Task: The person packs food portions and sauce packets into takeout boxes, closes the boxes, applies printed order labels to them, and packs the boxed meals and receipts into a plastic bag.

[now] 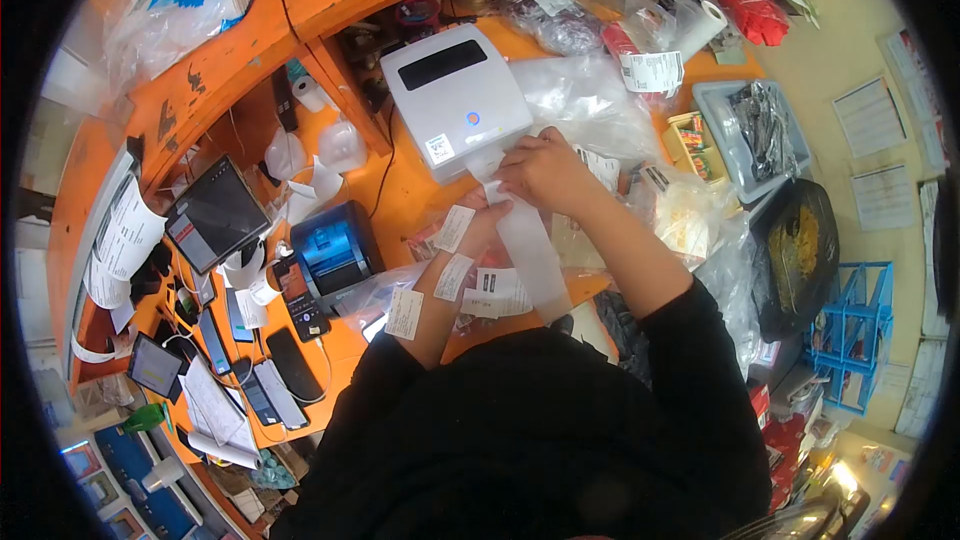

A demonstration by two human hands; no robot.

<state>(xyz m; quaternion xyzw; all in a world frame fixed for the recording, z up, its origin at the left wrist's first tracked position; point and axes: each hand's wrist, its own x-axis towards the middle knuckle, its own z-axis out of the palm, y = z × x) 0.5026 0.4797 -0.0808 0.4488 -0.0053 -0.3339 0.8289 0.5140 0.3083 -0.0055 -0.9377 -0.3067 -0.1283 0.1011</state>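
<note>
A white label printer (460,95) stands on the orange desk, and a pale paper strip (527,250) hangs from its front edge towards my body. My right hand (543,170) is closed on the strip just below the printer. Close beside it, my left hand (487,223) lies at the strip's left edge; its fingers are partly hidden. Three printed labels (455,228) are stuck along my left hand and forearm. Under the strip, another printed label (496,293) lies on a plastic package.
Left of my arms are a blue-black printer (335,247), a tablet (217,214) and several phones (293,365). Clear plastic bags (583,105) lie right of the label printer. Further right are a grey tray (755,140), a black bag (797,255) and a blue rack (850,335).
</note>
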